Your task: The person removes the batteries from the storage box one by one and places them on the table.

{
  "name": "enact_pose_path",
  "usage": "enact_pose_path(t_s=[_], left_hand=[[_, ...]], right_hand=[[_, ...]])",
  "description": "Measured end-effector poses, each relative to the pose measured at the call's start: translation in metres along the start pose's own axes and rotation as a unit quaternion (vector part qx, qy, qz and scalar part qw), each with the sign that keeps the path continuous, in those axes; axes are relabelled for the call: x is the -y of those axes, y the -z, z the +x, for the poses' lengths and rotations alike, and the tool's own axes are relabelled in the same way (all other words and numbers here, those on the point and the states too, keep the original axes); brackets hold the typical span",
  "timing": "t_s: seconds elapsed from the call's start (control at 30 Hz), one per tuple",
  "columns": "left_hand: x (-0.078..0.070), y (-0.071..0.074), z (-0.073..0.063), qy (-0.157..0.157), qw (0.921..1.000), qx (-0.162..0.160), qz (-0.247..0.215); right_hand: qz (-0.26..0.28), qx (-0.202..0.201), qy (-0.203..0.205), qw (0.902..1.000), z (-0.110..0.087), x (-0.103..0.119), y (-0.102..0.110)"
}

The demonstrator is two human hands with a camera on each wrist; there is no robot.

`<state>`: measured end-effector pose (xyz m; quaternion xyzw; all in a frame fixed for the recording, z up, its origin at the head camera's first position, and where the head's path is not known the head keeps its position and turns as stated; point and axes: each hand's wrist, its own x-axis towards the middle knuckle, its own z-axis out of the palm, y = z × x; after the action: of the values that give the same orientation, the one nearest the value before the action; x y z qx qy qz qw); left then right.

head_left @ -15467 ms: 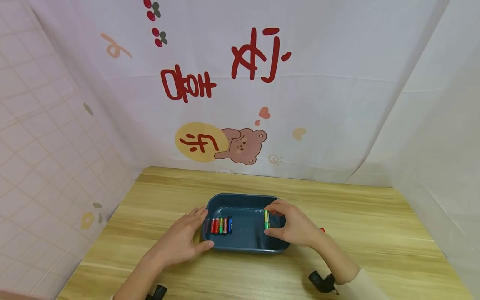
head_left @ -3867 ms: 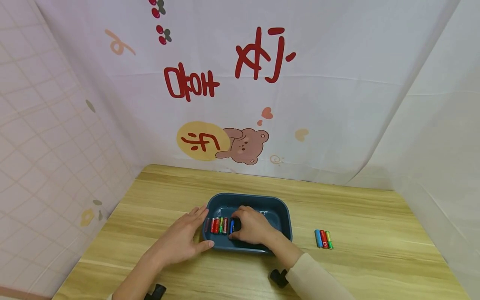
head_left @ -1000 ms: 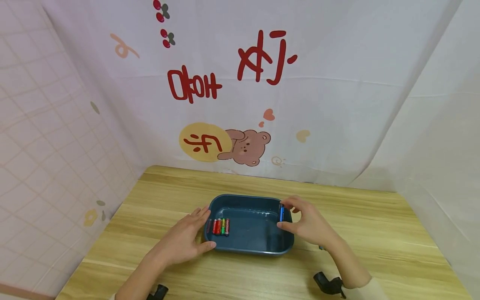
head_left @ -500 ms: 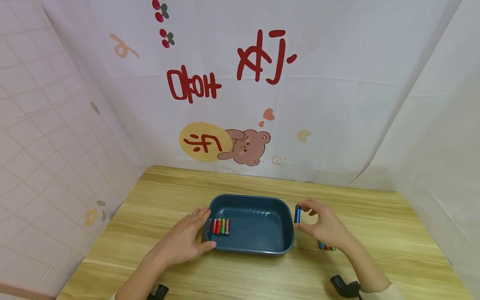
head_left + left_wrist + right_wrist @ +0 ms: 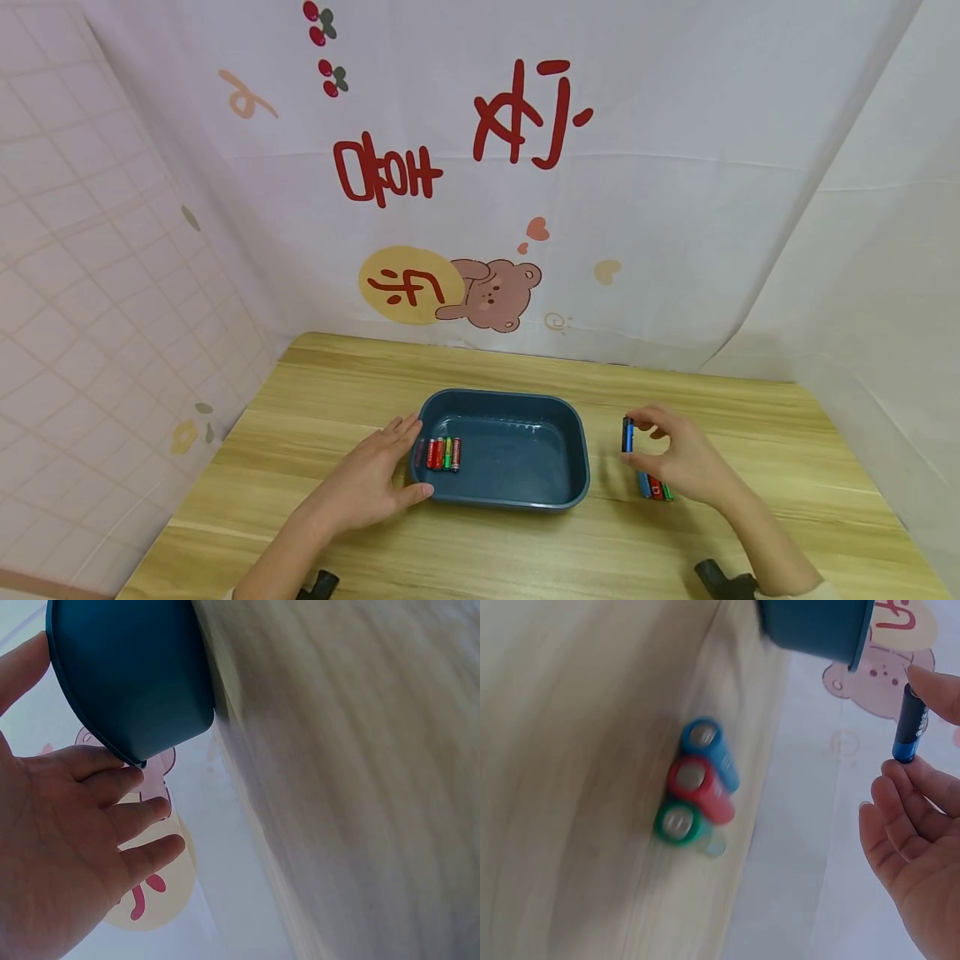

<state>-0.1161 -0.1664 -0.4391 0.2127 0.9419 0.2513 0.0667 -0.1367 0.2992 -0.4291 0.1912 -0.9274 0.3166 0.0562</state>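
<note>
A dark blue battery point(image 5: 627, 435) is pinched end to end between the thumb and fingertips of my right hand point(image 5: 678, 454), in the air right of the tray. The right wrist view shows the same battery point(image 5: 910, 725) apart from everything but the hand. My left hand point(image 5: 369, 483) rests against the left end of the blue plastic tray point(image 5: 517, 505), its fingers extended and thumb at the rim. Inside the tray, several red, green and brownish batteries point(image 5: 443, 454) lie in a row at the left. Below my right hand, blue, red and green batteries point(image 5: 656, 487) lie side by side on the table.
The wooden table point(image 5: 480, 550) carries the tray near its middle. A white printed cloth point(image 5: 660, 167) rises behind the table's far edge, with more cloth on both sides. Black devices are strapped at both wrists.
The blue battery has been lifted from the tray's row and carried right, over the rim, in my right hand. Earlier, a green-yellow one left the tray likewise. My left hand has stayed in place.
</note>
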Motion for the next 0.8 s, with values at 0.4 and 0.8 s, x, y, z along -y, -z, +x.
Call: enact_pose_path(t_s=[0.4,0.8], left_hand=[[0.000,0.000,0.001,0.001,1.0000,0.003,0.002],[0.000,0.000,0.001,0.003,1.0000,0.002,-0.001]], right_hand=[[-0.019,0.004,-0.015,0.9997,-0.018,-0.022,0.015],[-0.021,-0.003,-0.004,0.9998,-0.035,-0.048,0.023]])
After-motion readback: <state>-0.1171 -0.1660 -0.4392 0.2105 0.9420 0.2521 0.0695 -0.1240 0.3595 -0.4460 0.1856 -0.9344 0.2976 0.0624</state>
